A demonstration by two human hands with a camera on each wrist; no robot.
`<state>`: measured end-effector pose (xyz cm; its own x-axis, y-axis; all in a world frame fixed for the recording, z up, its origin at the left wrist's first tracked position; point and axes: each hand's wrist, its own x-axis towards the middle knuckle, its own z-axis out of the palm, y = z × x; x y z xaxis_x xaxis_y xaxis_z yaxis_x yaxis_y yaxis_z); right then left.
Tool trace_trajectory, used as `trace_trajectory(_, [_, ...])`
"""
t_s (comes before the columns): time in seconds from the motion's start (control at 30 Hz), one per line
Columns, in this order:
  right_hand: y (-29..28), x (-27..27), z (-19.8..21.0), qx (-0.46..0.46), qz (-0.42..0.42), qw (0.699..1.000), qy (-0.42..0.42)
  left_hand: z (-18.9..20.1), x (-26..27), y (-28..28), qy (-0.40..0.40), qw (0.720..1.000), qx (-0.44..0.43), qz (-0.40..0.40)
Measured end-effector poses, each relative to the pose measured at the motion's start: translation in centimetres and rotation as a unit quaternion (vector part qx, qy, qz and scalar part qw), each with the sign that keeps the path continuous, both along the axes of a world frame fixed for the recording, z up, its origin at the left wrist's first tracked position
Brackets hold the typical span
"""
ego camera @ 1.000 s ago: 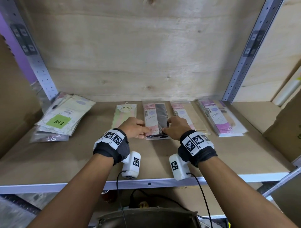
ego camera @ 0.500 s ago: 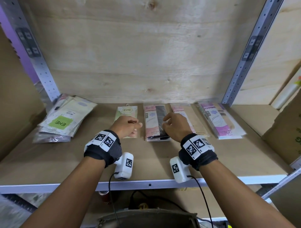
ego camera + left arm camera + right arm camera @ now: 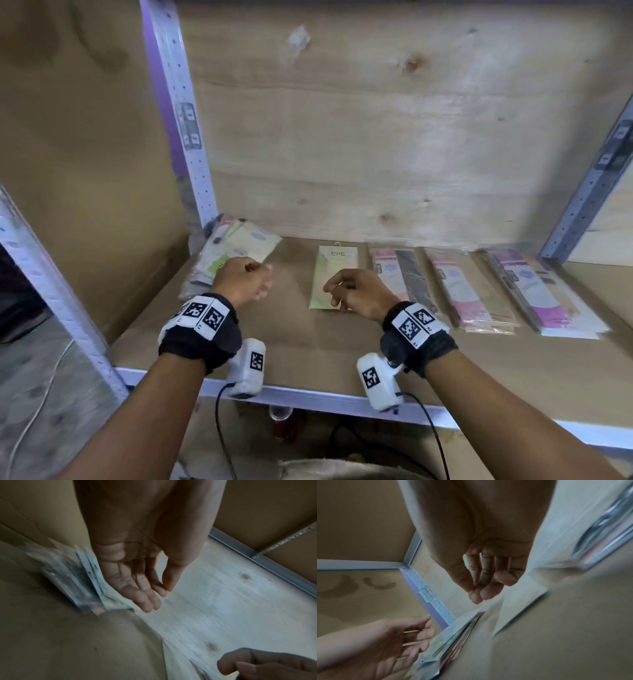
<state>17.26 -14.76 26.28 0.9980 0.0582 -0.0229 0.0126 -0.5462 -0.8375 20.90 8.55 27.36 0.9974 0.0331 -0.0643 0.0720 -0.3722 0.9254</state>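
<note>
On the wooden shelf (image 3: 301, 346) a loose pile of flat packets (image 3: 236, 246) lies at the back left. To its right lie, side by side, a green ENE packet (image 3: 337, 263), a pink-and-black packet (image 3: 404, 270), a pink-and-tan packet (image 3: 469, 294) and a purple-labelled stack (image 3: 541, 294). My left hand (image 3: 262, 279) hovers over the near edge of the pile, fingers relaxed and empty; in the left wrist view its fingers (image 3: 147, 601) hang just beside the pile (image 3: 72, 582). My right hand (image 3: 334, 291) hangs loosely curled over the green packet, holding nothing, as the right wrist view (image 3: 481, 591) also shows.
A plywood panel (image 3: 376, 137) closes the back. Perforated metal uprights stand at the left (image 3: 178, 137) and right (image 3: 589, 192). A cardboard wall (image 3: 85, 171) bounds the left side. The metal front edge (image 3: 325, 399) runs below my wrists.
Both hands have let go of the pink-and-black packet and moved left; the left now hovers by the pile, the right over the green packet. The view has swung left.
</note>
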Motion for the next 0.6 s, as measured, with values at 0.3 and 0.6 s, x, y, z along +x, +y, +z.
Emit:
trace_trajectory(0.3, [7.9, 7.8, 0.4, 0.074, -0.014, 0.992, 0.104, 0.6, -0.2, 5.5, 0.041, 0.998, 0.019, 0.044])
trace_trajectory(0.6, [13.1, 11.8, -0.7, 0.127, -0.048, 0.976, 0.169, 0.1, 0.0, 7.3, 0.054, 0.995, 0.036, 0.071])
